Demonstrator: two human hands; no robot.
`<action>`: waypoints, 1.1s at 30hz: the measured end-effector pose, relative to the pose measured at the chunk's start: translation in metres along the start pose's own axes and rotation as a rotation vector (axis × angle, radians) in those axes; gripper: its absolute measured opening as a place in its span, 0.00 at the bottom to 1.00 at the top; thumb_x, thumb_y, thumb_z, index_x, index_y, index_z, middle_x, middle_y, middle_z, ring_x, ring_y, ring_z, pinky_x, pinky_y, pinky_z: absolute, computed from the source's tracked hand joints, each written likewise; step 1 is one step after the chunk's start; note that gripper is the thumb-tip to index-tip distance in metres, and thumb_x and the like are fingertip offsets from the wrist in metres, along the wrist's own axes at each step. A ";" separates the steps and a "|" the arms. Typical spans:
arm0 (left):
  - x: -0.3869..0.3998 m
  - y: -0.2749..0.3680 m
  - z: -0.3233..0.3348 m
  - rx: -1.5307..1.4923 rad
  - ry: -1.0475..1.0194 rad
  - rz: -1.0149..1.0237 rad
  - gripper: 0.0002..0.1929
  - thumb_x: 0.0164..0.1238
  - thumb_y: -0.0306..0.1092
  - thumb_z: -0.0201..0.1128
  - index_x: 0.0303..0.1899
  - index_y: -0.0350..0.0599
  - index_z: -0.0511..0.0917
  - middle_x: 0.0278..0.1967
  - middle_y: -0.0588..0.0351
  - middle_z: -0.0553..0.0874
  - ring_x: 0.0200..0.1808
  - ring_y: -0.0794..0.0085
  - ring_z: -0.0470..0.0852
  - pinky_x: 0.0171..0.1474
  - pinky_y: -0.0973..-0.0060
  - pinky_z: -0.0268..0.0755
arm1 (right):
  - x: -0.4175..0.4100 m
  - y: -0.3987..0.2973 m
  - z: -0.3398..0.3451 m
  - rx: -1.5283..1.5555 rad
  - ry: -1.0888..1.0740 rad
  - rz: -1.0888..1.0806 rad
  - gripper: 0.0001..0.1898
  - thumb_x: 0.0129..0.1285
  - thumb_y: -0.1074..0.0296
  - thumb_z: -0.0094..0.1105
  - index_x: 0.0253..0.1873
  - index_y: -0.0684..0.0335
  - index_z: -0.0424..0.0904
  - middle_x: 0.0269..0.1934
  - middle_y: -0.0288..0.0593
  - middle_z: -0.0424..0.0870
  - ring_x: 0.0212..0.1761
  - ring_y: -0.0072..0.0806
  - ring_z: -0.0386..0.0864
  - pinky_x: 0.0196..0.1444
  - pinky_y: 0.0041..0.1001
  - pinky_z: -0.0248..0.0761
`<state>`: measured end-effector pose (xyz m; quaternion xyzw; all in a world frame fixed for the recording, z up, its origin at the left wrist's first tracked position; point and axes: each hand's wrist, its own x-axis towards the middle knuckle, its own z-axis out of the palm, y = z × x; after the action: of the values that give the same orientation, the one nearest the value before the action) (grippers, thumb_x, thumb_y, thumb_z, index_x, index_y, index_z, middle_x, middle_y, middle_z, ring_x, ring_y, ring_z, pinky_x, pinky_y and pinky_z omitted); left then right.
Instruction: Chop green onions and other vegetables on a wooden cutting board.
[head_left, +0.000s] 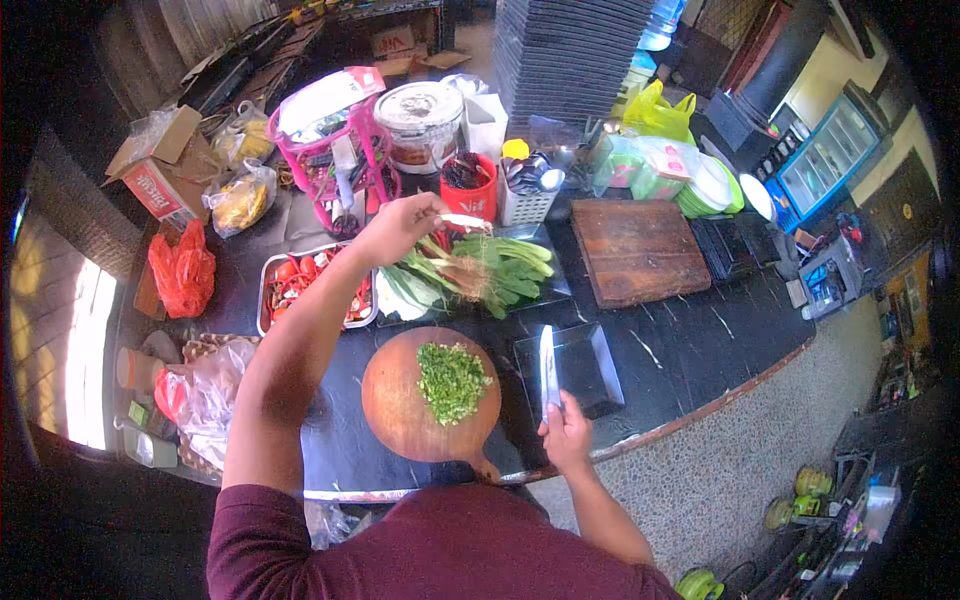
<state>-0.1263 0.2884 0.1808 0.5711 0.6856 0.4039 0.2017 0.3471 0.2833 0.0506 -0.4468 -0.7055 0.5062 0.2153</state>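
Note:
My left hand (401, 229) is raised above the leafy greens (510, 270), its fingers closed on a thin white stalk end (466, 221) with stringy roots. In my right hand (566, 435) is a kitchen knife (549, 371), blade pointing away from me, over the left part of a black square plate (606, 360). Between my arms lies a round wooden cutting board (394, 397) bearing a heap of chopped green leaves (452, 382). Left of the greens, partly behind my forearm, stands a tray of red chillies and tomatoes (300, 274).
A rectangular wooden board (637, 251) lies at the right, beside stacked plates (709, 184). Behind the greens stand a red container (469, 187), a white utensil basket (527, 199) and a pink plastic rack (300, 165). Plastic bags (214, 394) lie left of my arm.

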 end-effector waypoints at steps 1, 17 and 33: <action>0.000 -0.001 -0.004 -0.003 -0.014 0.022 0.11 0.85 0.29 0.68 0.62 0.38 0.85 0.47 0.50 0.93 0.51 0.70 0.89 0.61 0.65 0.81 | 0.000 -0.001 0.000 0.017 -0.009 0.019 0.21 0.88 0.60 0.59 0.75 0.66 0.81 0.30 0.42 0.91 0.30 0.29 0.91 0.38 0.35 0.84; 0.007 0.042 -0.007 0.636 0.053 0.301 0.13 0.71 0.34 0.74 0.54 0.49 0.90 0.52 0.50 0.90 0.64 0.53 0.86 0.79 0.49 0.62 | 0.004 0.004 0.001 0.002 0.007 0.025 0.21 0.88 0.59 0.61 0.75 0.64 0.81 0.30 0.42 0.92 0.31 0.31 0.92 0.39 0.37 0.85; -0.008 0.045 -0.001 1.062 0.402 0.685 0.11 0.64 0.39 0.75 0.47 0.62 0.91 0.49 0.67 0.87 0.62 0.70 0.86 0.77 0.46 0.58 | 0.009 -0.016 0.002 0.064 -0.055 0.076 0.21 0.89 0.60 0.58 0.76 0.64 0.81 0.31 0.40 0.91 0.32 0.28 0.91 0.40 0.35 0.84</action>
<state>-0.0972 0.2820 0.2148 0.6921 0.5956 0.1511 -0.3786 0.3346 0.2880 0.0627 -0.4520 -0.6773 0.5483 0.1907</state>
